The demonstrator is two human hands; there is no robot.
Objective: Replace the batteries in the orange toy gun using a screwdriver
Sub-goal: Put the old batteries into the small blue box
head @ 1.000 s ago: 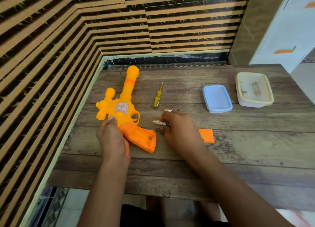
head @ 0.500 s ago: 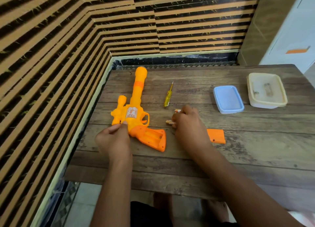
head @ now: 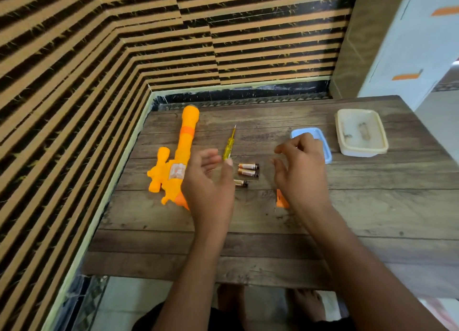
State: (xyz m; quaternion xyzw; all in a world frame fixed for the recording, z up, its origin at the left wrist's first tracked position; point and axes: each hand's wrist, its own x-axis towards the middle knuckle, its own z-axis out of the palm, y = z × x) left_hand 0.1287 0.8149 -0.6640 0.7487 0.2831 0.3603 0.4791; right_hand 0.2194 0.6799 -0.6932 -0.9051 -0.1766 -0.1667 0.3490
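The orange toy gun point(head: 178, 154) lies on the wooden table point(head: 372, 206), barrel pointing away; its grip is hidden under my left hand point(head: 207, 184). That hand hovers above the gun's rear, fingers spread, holding nothing. A yellow screwdriver point(head: 229, 145) lies just right of the barrel. Three batteries point(head: 247, 173) rest loose on the table between my hands. My right hand point(head: 301, 171) is raised with its fingers apart and empty. The orange battery cover point(head: 282, 199) peeks out from under my right wrist.
A blue lid point(head: 320, 141) lies behind my right hand. A cream plastic box point(head: 361, 132) with small items inside stands at the back right. A striped wall runs along the table's left and far edges.
Both hands have lifted off the table and opened. My left hand let go of the gun. My right hand released the batteries, which now lie in plain sight.
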